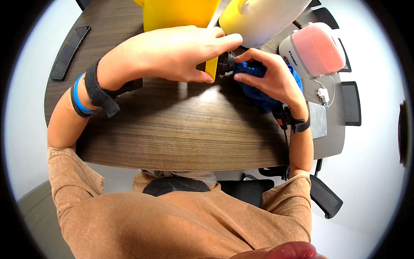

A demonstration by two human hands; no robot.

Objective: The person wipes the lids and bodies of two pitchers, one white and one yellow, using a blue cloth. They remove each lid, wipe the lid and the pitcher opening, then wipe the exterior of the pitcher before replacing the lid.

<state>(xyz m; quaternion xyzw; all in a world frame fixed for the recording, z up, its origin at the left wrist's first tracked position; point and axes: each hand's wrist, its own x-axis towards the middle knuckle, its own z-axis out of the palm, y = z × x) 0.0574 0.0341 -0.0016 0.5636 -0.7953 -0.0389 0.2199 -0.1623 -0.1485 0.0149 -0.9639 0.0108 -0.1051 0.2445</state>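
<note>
- The left hand [181, 52] lies across the yellow plastic piece [181, 15], fingers extended and thumb pressing the piece's lower yellow edge [211, 69] against them.
- Just right of that edge sits a small black part [227, 64], touching the yellow corner; whether it is seated or loose, I cannot tell.
- The right hand [269, 75] pinches the blue object [258, 84] between thumb and forefinger, bringing it against the black part.
- Judging by this, the 2 pieces meet at 1 joint, but joining looks unfinished.
- Farther right stands a white device with a pink lid [315, 47] on the wooden table [172, 125].
</note>
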